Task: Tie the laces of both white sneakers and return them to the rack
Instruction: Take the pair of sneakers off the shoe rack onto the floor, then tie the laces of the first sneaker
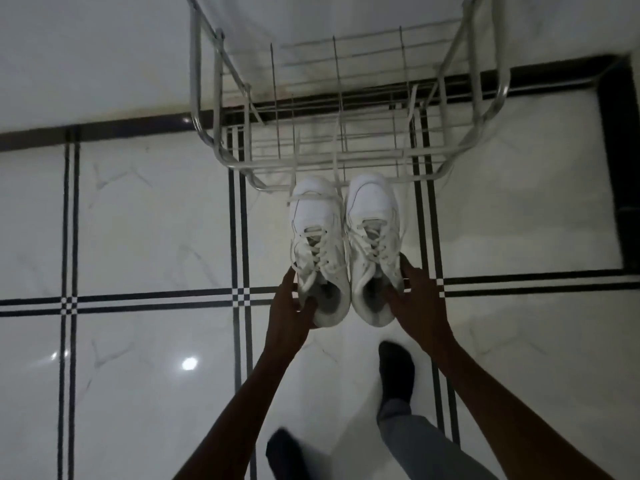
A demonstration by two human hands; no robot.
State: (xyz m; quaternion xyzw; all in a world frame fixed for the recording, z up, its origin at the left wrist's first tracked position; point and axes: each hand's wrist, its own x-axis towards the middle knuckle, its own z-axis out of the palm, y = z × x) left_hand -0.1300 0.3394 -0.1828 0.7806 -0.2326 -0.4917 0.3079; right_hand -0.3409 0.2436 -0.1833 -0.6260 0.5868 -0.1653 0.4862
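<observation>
Two white sneakers are held side by side, toes pointing away from me toward the metal wire rack (332,147). My left hand (292,303) grips the heel collar of the left sneaker (317,244). My right hand (414,296) grips the heel collar of the right sneaker (374,240). The laces hang loose and untied; several strands trail over the toes and across the rack's front rail. The toes of both sneakers reach the rack's front edge.
The rack stands against a white wall on a glossy white tiled floor (149,220) with black stripe lines. A black skirting runs along the wall base. My two feet in dark socks (396,372) stand below the sneakers.
</observation>
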